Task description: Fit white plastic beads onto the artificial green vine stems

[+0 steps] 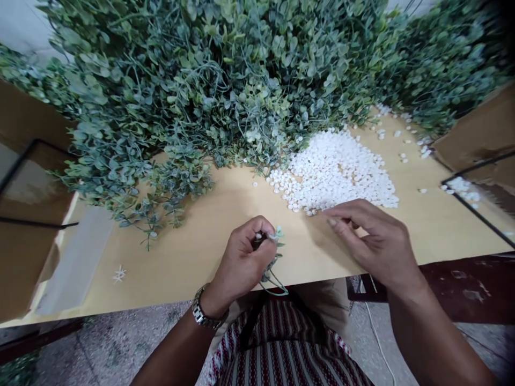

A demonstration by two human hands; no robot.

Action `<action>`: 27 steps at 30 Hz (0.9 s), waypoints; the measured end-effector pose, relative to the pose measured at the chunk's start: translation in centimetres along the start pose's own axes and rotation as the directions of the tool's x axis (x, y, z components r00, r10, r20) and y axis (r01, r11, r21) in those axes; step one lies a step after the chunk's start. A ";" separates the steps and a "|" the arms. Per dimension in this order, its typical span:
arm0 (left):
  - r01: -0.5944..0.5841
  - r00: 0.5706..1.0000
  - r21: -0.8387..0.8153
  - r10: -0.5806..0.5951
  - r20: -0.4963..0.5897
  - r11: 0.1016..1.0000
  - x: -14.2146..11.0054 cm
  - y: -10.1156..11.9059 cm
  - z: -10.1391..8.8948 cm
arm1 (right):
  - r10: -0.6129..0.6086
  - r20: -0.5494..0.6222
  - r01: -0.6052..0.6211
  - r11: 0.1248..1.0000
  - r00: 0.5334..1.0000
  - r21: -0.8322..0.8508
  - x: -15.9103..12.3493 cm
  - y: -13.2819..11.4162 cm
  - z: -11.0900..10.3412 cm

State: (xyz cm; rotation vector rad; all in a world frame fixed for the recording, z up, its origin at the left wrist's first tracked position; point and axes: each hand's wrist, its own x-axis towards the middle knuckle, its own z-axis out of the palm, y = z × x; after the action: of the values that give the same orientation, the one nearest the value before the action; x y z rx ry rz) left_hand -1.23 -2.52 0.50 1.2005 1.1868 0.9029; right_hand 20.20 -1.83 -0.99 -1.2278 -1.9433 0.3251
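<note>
My left hand is closed around an artificial leaf sprig near the table's front edge. Small green leaves poke out past the thumb and index finger, and a thin green stem loops below the fist. Part of the sprig is hidden inside the hand. To the right, my right hand has thumb and index fingertip close together in a pinch. Whatever may be between those fingertips is too small to make out. Just beyond them lies a heap of small round white pieces.
A large mass of artificial greenery covers the back of the table. Cardboard and black metal frames stand at the left; more cardboard stands right. Small white sticks lie at left front.
</note>
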 end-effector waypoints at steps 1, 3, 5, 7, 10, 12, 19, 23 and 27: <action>0.009 1.000 0.004 -0.009 0.012 1.000 0.0 0.0 0.0 | -0.011 -0.016 0.010 0.999 1.000 -0.044 0.3 0.4 -0.2; 0.010 0.999 0.005 -0.010 0.041 1.000 0.0 -0.1 0.0 | -0.065 0.000 0.064 0.992 0.998 -0.104 0.9 0.9 -0.3; 0.013 0.998 -0.016 -0.012 0.064 1.000 0.0 -0.2 -0.1 | -0.134 0.046 0.139 0.980 0.990 -0.141 1.6 1.2 0.0; 0.025 0.997 -0.047 -0.022 0.075 0.999 0.1 -0.3 -0.2 | -0.168 0.088 0.181 0.967 0.982 -0.181 2.1 1.4 0.3; 0.021 0.998 -0.085 -0.015 0.063 0.996 0.1 -0.4 -0.4 | -0.167 0.153 0.198 0.955 0.974 -0.221 2.5 1.6 0.6; 0.012 0.999 -0.117 -0.007 0.041 0.993 0.1 -0.3 -0.5 | -0.167 0.202 0.214 0.947 0.965 -0.241 2.6 1.8 0.7; 0.021 1.000 -0.205 -0.018 0.016 0.979 0.2 -0.4 -0.3 | -0.201 0.294 0.319 0.838 0.935 -0.442 2.6 1.7 1.2; 0.039 0.999 -0.220 -0.039 0.004 0.975 0.2 -0.5 -0.3 | -0.257 0.247 0.349 0.801 0.934 -0.486 2.3 1.4 1.5; 0.062 0.998 -0.248 -0.061 0.012 0.967 0.2 -0.2 -0.2 | -0.234 0.225 0.307 0.870 0.946 -0.386 1.6 0.8 1.9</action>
State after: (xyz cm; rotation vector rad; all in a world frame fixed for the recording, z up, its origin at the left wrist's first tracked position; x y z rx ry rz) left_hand -1.45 -2.35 0.26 0.9581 1.0666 0.9701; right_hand 19.03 0.31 -1.89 -1.1901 -2.3874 -0.1477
